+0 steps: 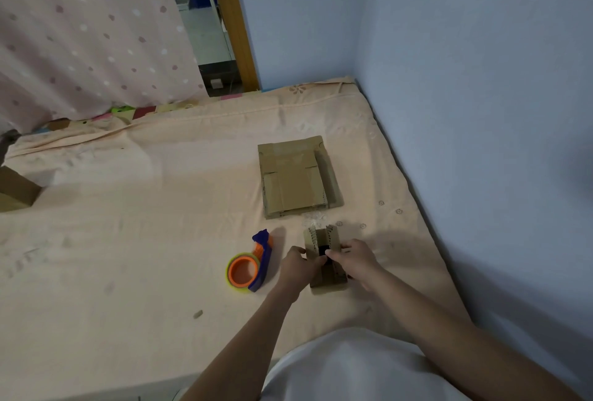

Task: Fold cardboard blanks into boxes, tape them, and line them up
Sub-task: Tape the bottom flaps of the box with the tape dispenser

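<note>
A small cardboard box (324,240) stands on the bed with its two top flaps partly raised and a dark gap between them. My left hand (296,264) grips its left side, fingers curled over the left flap. My right hand (353,258) holds the right side, with thumb and fingertips pinching the right flap near the gap. A stack of flat cardboard blanks (296,177) lies just beyond the box. A blue and orange tape dispenser (252,264) with a roll of clear tape rests on the bed, left of my left hand.
The bed's peach sheet (144,240) spreads wide to the left. A blue wall (481,112) bounds the right side. Another cardboard box (16,190) sits at the far left edge. A dotted curtain (90,31) hangs at the back left. A small cardboard scrap (198,314) lies near me.
</note>
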{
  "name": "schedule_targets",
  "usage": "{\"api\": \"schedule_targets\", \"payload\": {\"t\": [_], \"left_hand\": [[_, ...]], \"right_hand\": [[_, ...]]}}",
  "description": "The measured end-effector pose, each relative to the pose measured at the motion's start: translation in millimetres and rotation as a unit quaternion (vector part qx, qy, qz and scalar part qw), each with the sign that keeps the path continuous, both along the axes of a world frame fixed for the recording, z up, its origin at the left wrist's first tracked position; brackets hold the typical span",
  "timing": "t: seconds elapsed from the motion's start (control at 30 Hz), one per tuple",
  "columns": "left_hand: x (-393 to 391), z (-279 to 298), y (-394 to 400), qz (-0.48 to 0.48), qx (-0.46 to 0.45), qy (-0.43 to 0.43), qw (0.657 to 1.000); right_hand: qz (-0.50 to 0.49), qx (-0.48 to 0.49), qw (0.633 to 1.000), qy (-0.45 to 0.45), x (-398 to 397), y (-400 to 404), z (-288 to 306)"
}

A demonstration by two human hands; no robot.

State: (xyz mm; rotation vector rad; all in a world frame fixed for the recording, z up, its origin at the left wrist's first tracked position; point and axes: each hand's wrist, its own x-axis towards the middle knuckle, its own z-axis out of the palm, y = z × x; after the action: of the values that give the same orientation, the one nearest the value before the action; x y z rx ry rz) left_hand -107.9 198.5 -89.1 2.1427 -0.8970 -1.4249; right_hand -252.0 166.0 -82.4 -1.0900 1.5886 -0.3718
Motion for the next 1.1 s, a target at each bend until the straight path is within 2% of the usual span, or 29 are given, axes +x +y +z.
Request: {"api": "schedule_targets", "payload": {"t": [0.17,0.3,0.47,0.57,0.7,0.8,0.9,0.97,1.1], "left_hand": [[7.3,-2.7,-2.0,0.009,0.0,0.03,1.0],[20.6,-2.3,3.5,0.058,-0.012,0.137,0.989],[35.2,10.9,17.1,0.079,-0.032,0.278,0.957],[36.7,6.6,21.9,0.1,-0.022,0.3,0.948],[33.2,-0.7,23.2,0.105,-0.006,0.305,0.946],[28.3,6.3,19.9,0.097,-0.005,0.28,0.955],[32.3,3.6,8.9,0.068,-0.066,0.114,0.989],[35.3,5.9,0.8,0.058,-0.113,0.047,0.991],[34.7,12.8,-12.8,0.028,-0.088,0.021,0.996]], "right_hand": [[0.007,0.013,1.0,-0.012,-4.2,-4.9,-1.8],[-0.002,0.016,0.998,-0.06,-15.8,-3.3,0.1],[-0.057,0.058,0.993,-0.089,-27.5,-5.2,-4.6],[-0.054,0.055,0.995,-0.068,-29.8,-4.2,-3.9],[0.007,-0.032,0.999,0.03,-27.0,-5.3,-4.2],[0.072,-0.087,0.989,0.095,-24.2,-6.9,-2.0],[0.14,-0.128,0.969,0.157,-22.1,-17.3,2.6],[0.201,-0.147,0.953,0.172,-19.5,-28.2,9.9],[0.352,-0.139,0.902,0.206,-8.3,-44.7,25.3]]}}
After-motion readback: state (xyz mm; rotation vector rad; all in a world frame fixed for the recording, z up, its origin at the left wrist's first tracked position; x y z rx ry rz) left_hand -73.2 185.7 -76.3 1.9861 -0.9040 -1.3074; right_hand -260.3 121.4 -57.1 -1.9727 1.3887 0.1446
